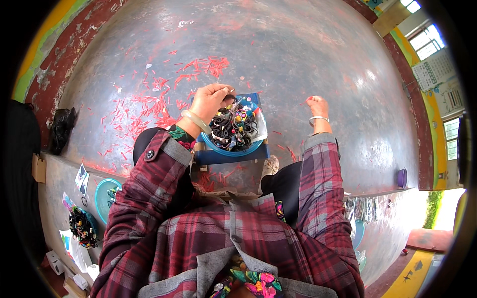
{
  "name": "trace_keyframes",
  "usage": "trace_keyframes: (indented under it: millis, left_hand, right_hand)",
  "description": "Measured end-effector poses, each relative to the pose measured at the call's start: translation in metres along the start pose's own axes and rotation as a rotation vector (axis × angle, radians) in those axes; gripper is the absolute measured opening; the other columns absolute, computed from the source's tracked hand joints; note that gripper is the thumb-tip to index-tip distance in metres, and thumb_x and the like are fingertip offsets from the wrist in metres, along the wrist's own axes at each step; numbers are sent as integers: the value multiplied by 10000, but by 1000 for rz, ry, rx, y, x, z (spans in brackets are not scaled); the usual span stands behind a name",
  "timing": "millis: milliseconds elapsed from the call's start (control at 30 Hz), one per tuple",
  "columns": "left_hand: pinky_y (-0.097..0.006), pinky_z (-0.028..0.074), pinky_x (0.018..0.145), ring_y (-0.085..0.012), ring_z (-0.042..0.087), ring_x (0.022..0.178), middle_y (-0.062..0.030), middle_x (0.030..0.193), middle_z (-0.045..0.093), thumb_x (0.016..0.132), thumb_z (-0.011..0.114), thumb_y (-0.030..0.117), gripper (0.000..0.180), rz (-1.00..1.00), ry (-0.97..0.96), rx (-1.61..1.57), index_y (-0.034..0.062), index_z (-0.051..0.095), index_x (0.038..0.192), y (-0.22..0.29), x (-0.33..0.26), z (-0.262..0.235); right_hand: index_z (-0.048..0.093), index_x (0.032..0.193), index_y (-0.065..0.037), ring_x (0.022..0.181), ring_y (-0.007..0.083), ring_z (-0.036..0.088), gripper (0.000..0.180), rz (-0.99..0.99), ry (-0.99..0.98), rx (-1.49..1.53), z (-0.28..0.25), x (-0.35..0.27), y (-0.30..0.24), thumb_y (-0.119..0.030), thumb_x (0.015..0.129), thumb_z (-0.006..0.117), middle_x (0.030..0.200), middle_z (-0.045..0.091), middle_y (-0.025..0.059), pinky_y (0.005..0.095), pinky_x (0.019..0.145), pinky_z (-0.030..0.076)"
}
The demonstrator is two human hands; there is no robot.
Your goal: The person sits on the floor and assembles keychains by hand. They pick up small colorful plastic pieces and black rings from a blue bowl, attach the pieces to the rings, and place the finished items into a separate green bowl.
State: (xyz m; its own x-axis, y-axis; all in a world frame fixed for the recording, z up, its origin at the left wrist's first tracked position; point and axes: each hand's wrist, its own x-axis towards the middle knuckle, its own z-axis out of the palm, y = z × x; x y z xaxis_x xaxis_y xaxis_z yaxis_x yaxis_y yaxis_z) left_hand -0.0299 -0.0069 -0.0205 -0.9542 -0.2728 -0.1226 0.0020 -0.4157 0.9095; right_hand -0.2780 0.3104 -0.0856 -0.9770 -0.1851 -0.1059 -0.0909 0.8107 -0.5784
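A blue basin (229, 152) in front of me is heaped with dark elastic hair ties (233, 128) that carry small colourful ornaments. Over the basin's far left edge is my left hand (211, 102), fingers closed in a pinch. A dark loop that looks like a hair tie (229, 100) shows at its fingertips. Well to the right of the basin, my right hand (317, 106) is raised with its fingers pinched together. A thin red strip (302, 103) pokes out from that pinch. Inside the basin's right side sits a white tray-like piece (261, 125).
The basin rests on a low blue stool (206, 158) between my legs. Red scraps (154, 107) litter the floor, mostly left and ahead. A black bag (63, 130) stands far left. Beside me are a turquoise basin (102, 198) and another heap of hair ties (82, 227). A purple tub (402, 178) stands right.
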Motion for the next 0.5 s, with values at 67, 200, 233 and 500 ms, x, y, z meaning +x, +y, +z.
trace_keyframes:
  millis: [67, 200, 233, 500]
  left_hand:
    - [-288, 501, 816, -186, 581, 910, -117, 961, 590, 904, 441, 76, 204, 2, 23, 17, -63, 569, 983, 2, -4, -3]
    - [-287, 502, 813, -188, 583, 909, -118, 959, 591, 904, 442, 75, 205, 0, 3, 20, -64, 569, 984, 2, -2, 2]
    - [-287, 501, 814, -188, 583, 911, -117, 959, 591, 904, 442, 75, 205, 1, -3, 20, -64, 569, 985, 2, -2, 3]
    - [-291, 495, 824, -188, 579, 918, -114, 959, 591, 903, 443, 72, 204, 2, 10, 41, -63, 571, 986, 0, -4, -2]
  right_hand:
    - [542, 1153, -41, 1019, 218, 537, 538, 82, -80, 108, 0, -20, -31, -342, 719, 647, 1135, 564, 145, 296, 825, 415]
    - [484, 1223, -38, 1071, 249, 518, 628, 6, -24, -29, 7, -24, -23, -403, 735, 638, 1194, 526, 163, 306, 873, 402]
    - [479, 1228, -46, 1086, 255, 514, 635, -7, -10, -57, 7, -24, -20, -418, 737, 636, 1194, 526, 171, 316, 880, 403]
    - [484, 1236, -130, 1111, 243, 494, 556, -4, -387, 720, -19, -47, -48, -369, 756, 635, 1131, 565, 79, 397, 896, 393]
